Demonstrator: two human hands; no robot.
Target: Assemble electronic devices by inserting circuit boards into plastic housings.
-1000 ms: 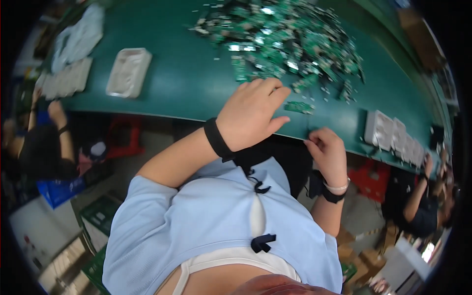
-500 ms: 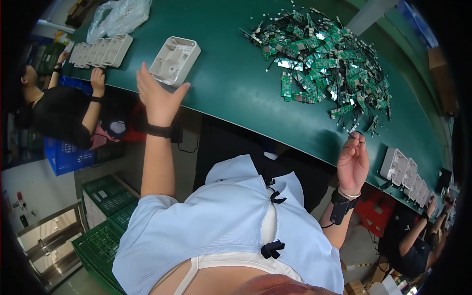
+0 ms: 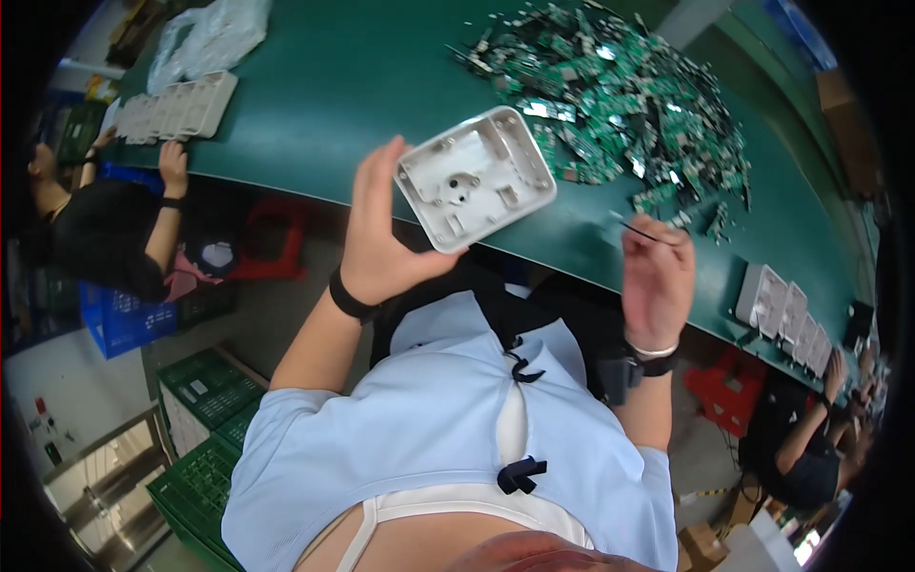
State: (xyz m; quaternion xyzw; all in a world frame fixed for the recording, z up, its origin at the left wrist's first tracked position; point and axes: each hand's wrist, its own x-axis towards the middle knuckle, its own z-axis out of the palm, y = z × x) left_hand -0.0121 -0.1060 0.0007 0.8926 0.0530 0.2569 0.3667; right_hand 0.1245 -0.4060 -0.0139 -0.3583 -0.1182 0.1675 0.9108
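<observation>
- The green table fills the top of the frame, and its front edge slants down from the upper left to the lower right.
- A wide stretch of table top lies between the clear plastic bag at the upper left and the big pile of green circuit boards at the upper right.
- One row of white cases sits at the upper left; another row sits at the right, near the table edge.
- The left hand grips a white case near the middle of the frame, fingers along its left side and thumb by its bottom rim.
- This case is tilted, with round corners; its open side shows small posts, little walls and two dark holes.
- The right hand, right of the middle, pinches a thin black wire in its fingertips, below the pile.
</observation>
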